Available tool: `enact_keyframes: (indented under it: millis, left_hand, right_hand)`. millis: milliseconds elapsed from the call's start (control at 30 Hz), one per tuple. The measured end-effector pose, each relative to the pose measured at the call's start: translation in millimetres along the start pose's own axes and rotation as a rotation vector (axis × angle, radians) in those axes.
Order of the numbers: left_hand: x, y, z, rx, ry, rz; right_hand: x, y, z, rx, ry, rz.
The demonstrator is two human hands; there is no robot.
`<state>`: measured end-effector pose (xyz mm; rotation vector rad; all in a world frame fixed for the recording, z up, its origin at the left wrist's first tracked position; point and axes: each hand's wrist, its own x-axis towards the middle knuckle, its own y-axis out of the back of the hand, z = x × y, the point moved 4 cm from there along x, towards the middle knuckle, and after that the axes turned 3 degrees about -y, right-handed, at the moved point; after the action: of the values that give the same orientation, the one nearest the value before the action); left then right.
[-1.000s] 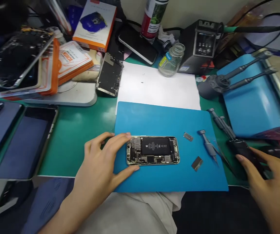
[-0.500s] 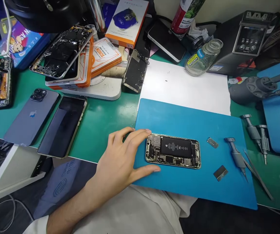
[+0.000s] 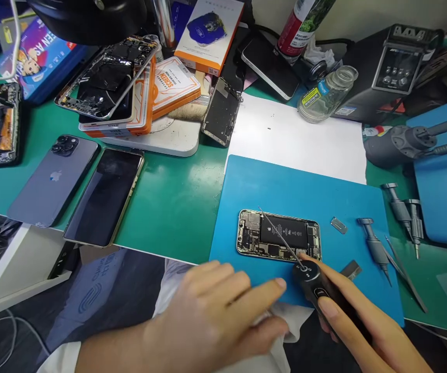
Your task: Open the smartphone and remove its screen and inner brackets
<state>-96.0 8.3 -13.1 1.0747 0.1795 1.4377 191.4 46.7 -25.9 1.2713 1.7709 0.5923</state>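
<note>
An opened smartphone (image 3: 278,235) lies flat on the blue mat (image 3: 305,181), its dark battery and circuit boards exposed. My right hand (image 3: 363,316) grips a black handheld power tool (image 3: 312,282), thumb beside its button. The tool's thin metal shaft slants over the phone; whether the tip touches the phone I cannot tell. Slightly blurred and empty, my left hand (image 3: 227,305) hovers nearer to me than the phone, index finger and thumb apart. A small metal plate (image 3: 339,225) rests right of the phone, and a thin dark blade-like piece (image 3: 351,270) sits partly behind my right hand.
Screwdrivers (image 3: 374,246) and tweezers (image 3: 408,277) lie on the right. White paper (image 3: 297,140) borders the mat's far edge, with a glass jar (image 3: 326,96) beyond. Two phones (image 3: 105,197) lie left, before stacked boxes (image 3: 175,85) with a dismantled phone on top.
My left hand has drawn back from the opened phone toward me. My right hand has come into view holding the black power tool. The blade-like piece is now partly covered.
</note>
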Motion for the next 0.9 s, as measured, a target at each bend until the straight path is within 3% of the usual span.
enact_keyframes:
  millis: [133, 267, 500, 900]
  left_hand:
    - [0, -21.3, 10, 0.041, -0.002, -0.066]
    - [1, -32.2, 9, 0.107, 0.013, -0.138]
    - [5, -37.5, 8, 0.142, 0.02, -0.165]
    - [4, -38.8, 9, 0.186, -0.01, -0.211]
  right_hand:
    - [11, 2, -18, -0.013, 0.036, 0.036]
    - [14, 2, -20, -0.022, 0.055, 0.04]
    - [11, 1, -6, -0.067, 0.053, -0.125]
    - [11, 6, 2, -0.138, 0.068, -0.142]
